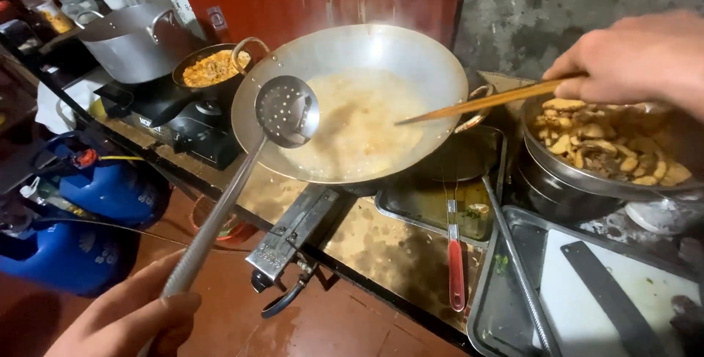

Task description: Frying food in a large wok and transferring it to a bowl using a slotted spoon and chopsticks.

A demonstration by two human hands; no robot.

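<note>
Left hand (128, 320): fingers wrapped tight round the end of a long metal handle, low in the near left corner.
Skimmer (287, 111): the round perforated ladle at the far end of that handle, held up over the near-left rim of the wok, tilted, not touching the oil.
Right hand (638, 60): closed on the top end of a pair of long wooden chopsticks (484, 102), high at the right.
Chopstick tips: slanting down to the left, reaching in over the frothing surface inside the wok.
Wok (352, 100): wide, shiny metal, tipped a little toward me on a burner, holding pale bubbling oil; a loop handle shows on either side.
Bowl of fried pieces (609, 144): just right of the wok, under the right hand, heaped with golden-brown slices.
Small black pan (213, 69): behind the skimmer, holding yellowish crumbly food.
Big pot (128, 41): far left, grey metal.
Trays: a dark one (429, 199) below the wok; another (499, 291) with a white board and a knife (612, 302).
Red-handled tool (456, 269): lying between the trays.
Blue gas cylinders (88, 217): on the floor at left.
</note>
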